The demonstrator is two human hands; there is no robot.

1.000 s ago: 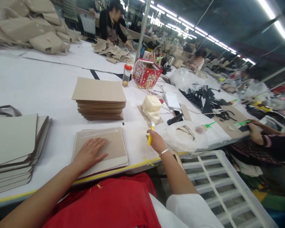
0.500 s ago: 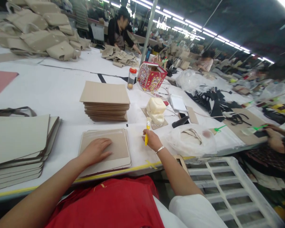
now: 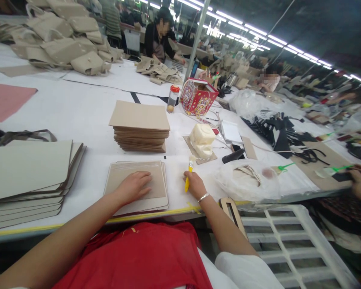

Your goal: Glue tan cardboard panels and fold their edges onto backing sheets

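resting unclenched, the left hand [image 3: 136, 186] lies on a beige panel [image 3: 118, 177] atop larger rounded-corner boards [image 3: 156, 203] near the front edge of the table [image 3: 92, 120]; the right hand [image 3: 196, 186] grasps a yellow-handled brush [image 3: 190, 168], bristles near a cream plastic container [image 3: 202, 136], while stacked cardboard sheets [image 3: 140, 134] stand behind the panel.

head view: looked forward and down from above the red apron [image 3: 132, 257]
left hand [image 3: 135, 185], right hand [image 3: 195, 185]: appeared close, from above
surface [image 3: 87, 106]: stretched ahead, slanted
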